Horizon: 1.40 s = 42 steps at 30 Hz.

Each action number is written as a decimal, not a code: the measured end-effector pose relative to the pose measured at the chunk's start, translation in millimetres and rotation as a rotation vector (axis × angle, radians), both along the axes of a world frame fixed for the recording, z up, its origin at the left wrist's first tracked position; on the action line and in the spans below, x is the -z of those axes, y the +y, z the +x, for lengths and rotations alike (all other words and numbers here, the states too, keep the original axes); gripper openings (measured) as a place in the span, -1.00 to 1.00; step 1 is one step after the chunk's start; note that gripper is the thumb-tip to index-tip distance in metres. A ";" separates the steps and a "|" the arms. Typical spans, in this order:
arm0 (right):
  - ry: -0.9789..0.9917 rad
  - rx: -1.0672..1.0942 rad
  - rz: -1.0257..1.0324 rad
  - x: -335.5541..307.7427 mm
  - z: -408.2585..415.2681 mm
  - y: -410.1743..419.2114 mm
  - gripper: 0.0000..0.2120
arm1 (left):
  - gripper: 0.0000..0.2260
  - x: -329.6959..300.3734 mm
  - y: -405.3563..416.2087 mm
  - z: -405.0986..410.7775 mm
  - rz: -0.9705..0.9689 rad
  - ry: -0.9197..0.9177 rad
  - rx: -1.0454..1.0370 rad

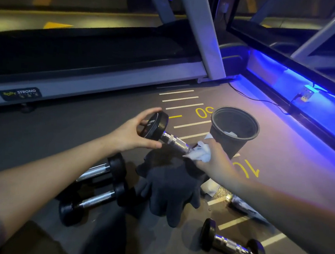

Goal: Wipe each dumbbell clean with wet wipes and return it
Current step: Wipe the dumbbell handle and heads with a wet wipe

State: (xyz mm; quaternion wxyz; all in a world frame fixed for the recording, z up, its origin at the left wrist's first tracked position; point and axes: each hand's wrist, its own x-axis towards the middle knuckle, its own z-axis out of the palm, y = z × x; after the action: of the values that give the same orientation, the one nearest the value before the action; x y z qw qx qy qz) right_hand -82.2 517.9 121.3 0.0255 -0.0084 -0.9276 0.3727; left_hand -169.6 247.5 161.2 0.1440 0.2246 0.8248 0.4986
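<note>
One dumbbell (168, 134) raised beside the black bin (234, 130), left hand (131, 133) gripping its head to steady it, right hand (213, 160) clenching a wet wipe (200, 154) round the handle, probably mid-wipe.

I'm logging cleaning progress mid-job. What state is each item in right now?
Held dumbbell: lifted, left hand grips its end.
Wet wipe: crumpled in right hand, on the handle.
Bin: upright, open, used wipes inside.
Two dumbbells: lying on floor, left.
Single dumbbell: lying on floor, right.
</note>
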 end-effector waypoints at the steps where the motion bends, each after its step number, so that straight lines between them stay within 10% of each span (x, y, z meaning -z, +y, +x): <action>1: -0.015 -0.014 0.036 3.6 -0.2 -0.7 -0.54 | -0.11 1.6 -0.6 1.9 -0.016 -0.004 0.014; 28: -0.050 -0.235 0.042 -3.3 -33.4 -62.5 0.30 | -0.13 -10.0 9.8 13.3 -0.018 0.034 0.060; 42: -0.121 -0.463 -0.280 -20.9 -33.8 -50.7 -0.19 | -0.16 -14.3 10.4 16.2 -0.014 0.028 0.071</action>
State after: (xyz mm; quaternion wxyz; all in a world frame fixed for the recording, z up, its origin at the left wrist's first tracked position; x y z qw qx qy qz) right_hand -116.0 467.1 142.3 -0.1174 0.1783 -0.8440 0.4921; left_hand -153.4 257.8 175.5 0.1516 0.2596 0.8217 0.4842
